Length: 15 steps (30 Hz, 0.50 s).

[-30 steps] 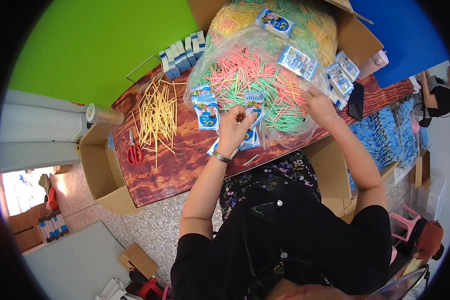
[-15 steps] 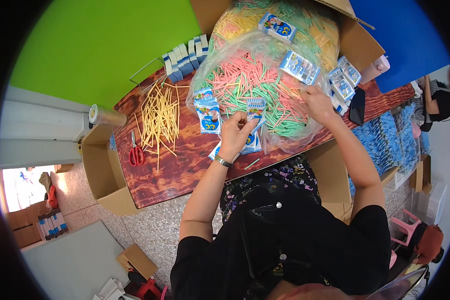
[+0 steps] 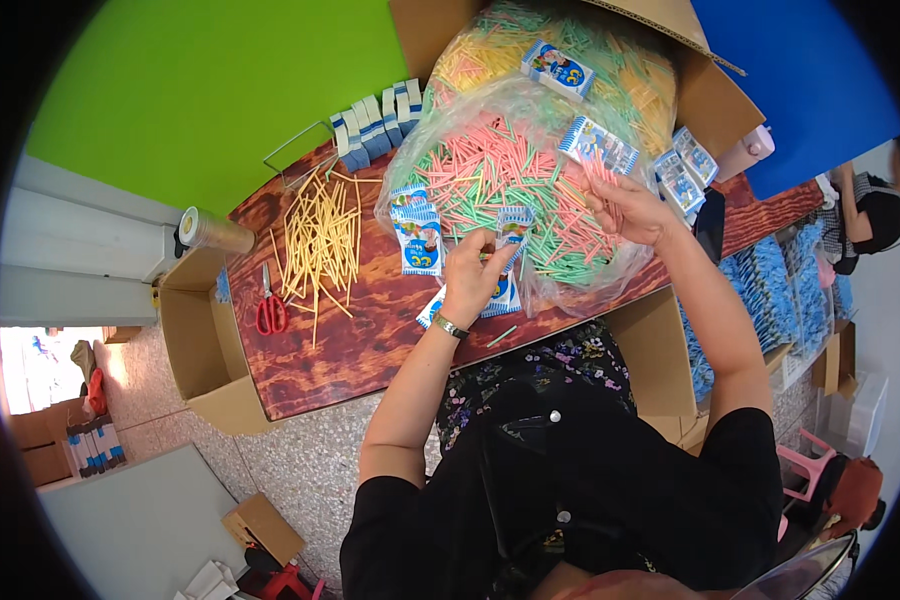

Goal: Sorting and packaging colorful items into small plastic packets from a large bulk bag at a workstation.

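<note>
My left hand [image 3: 470,278] pinches the edge of a small blue-and-white packet [image 3: 515,222] at the near side of the stick pile. In my right hand [image 3: 634,210] is a small bunch of pink sticks [image 3: 598,172], lifted just above the pile with the fingers closed round it. Short pink and green sticks [image 3: 495,160] fill a transparent plastic bag [image 3: 610,288] spread open on the table. More packets [image 3: 419,240] lie left of my left hand, and others [image 3: 500,298] partly under it. Another packet [image 3: 600,143] rests on the bag just beyond my right hand.
Long yellow sticks [image 3: 320,235] lie on the reddish wooden table [image 3: 360,350], beside red-handled scissors [image 3: 270,308]. Blue-and-white packs [image 3: 375,125] line the far edge. An open carton [image 3: 205,330] stands left. A dark phone [image 3: 710,226] and pink bottle [image 3: 748,152] are right.
My right hand has risen slightly from the pile and now holds pink sticks upright. My left hand keeps its pinch on the packet, nearly in place.
</note>
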Tool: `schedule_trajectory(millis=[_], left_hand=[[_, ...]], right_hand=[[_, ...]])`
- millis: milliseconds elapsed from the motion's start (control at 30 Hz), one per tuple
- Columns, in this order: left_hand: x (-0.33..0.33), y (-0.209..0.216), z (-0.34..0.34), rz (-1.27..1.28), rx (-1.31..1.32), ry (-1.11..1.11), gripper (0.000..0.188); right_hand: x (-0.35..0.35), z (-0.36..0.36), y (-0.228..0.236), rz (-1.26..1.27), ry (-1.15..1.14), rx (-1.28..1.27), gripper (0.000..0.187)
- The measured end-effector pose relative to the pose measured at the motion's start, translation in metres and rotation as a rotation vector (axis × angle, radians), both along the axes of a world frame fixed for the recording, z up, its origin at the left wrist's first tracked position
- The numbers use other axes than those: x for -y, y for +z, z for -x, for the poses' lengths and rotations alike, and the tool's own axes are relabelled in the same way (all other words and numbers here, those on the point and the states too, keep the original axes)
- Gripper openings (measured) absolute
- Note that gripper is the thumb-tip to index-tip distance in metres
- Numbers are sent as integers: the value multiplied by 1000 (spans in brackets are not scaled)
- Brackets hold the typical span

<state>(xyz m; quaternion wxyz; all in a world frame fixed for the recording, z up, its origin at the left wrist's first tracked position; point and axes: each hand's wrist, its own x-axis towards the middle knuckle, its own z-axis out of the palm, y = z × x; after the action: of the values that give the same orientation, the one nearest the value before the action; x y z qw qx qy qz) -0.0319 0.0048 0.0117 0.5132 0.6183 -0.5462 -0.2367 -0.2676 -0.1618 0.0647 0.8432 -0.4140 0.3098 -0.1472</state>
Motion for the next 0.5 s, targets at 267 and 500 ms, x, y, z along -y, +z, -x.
schedule_trajectory(millis=[267, 500], left_hand=[[-2, 1, -3, 47, 2, 3, 23], [-1, 3, -12, 202, 250, 67, 24]], right_hand=[[-5, -23, 3, 211, 154, -82, 18], [-21, -55, 87, 1248, 710, -360, 25]])
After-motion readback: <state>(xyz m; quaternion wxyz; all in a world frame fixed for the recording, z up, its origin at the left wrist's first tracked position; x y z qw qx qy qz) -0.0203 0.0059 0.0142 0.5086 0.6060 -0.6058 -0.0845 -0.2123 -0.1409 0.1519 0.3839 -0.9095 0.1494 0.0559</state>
